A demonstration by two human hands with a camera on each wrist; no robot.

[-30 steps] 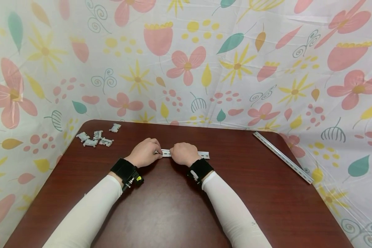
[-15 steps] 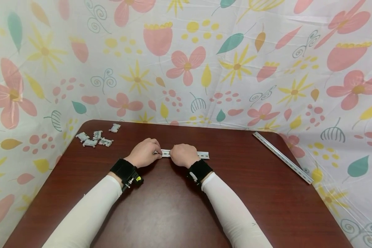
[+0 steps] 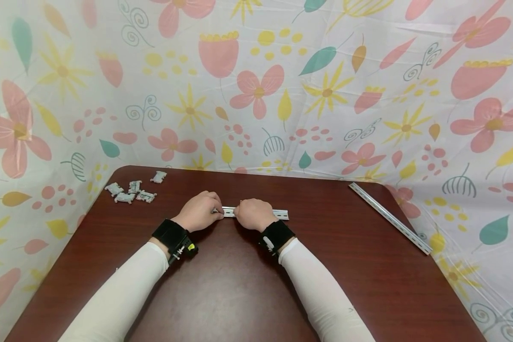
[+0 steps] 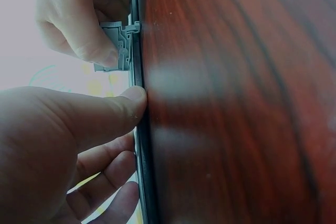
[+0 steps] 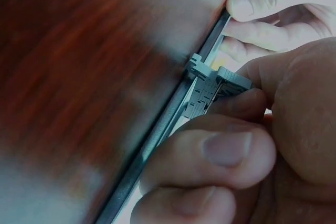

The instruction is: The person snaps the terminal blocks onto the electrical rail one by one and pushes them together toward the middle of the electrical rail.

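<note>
In the head view a short slotted metal DIN rail lies crosswise near the far side of the table. My left hand pinches it towards its left end, with the thumb on the near edge and the fingers behind. My right hand grips a grey terminal block between thumb and fingers. One clip-like end of this block touches the rail's edge, just right of my left hand. Whether it is seated on the rail, I cannot tell. In the head view my right hand hides the block.
Several grey terminal blocks lie loose at the table's far left corner. A longer DIN rail slants along the right edge of the brown table. A flower-patterned curtain hangs right behind the table.
My right hand has shifted very slightly towards me over the rail. My left hand, the rail and the loose blocks keep their places.
</note>
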